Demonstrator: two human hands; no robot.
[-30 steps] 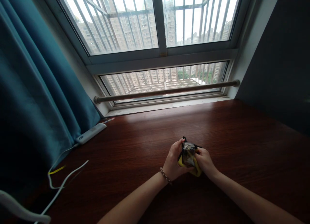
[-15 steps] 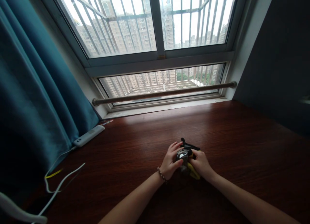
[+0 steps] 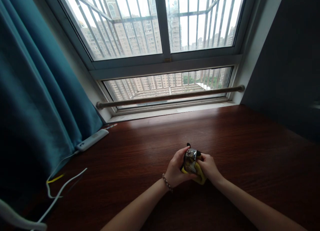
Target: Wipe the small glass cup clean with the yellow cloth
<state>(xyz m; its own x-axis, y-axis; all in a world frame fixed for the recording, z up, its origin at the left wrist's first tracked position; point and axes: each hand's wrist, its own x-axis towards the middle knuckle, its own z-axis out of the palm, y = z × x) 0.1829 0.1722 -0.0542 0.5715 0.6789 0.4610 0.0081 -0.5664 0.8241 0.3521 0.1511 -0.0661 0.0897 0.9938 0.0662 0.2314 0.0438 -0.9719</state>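
Between both hands, above the table, is a pair of sunglasses [image 3: 191, 157] with a glossy dark lens and black frame, the lens facing up and catching the window light. One black tip of the frame pokes out above the fingers. My left hand [image 3: 176, 167], a beaded bracelet on its wrist, is closed around the left side of the glasses, thumb along the near side. A yellow cloth [image 3: 200, 177] lies under and against the lens. My right hand [image 3: 209, 168] pinches the cloth at the right edge of the glasses; its fingertips are partly hidden.
The dark red-brown wooden table [image 3: 140, 151] runs up to the barred window. At the left lie a white power strip [image 3: 93, 140] and white cables [image 3: 65, 186], beside a blue curtain [image 3: 50, 91]. A horizontal rail [image 3: 172, 96] crosses the lower window.
The sunglasses have turned, so the shiny lens faces up more and the black arm at the far side is mostly out of sight. My left fingers have closed around the frame.
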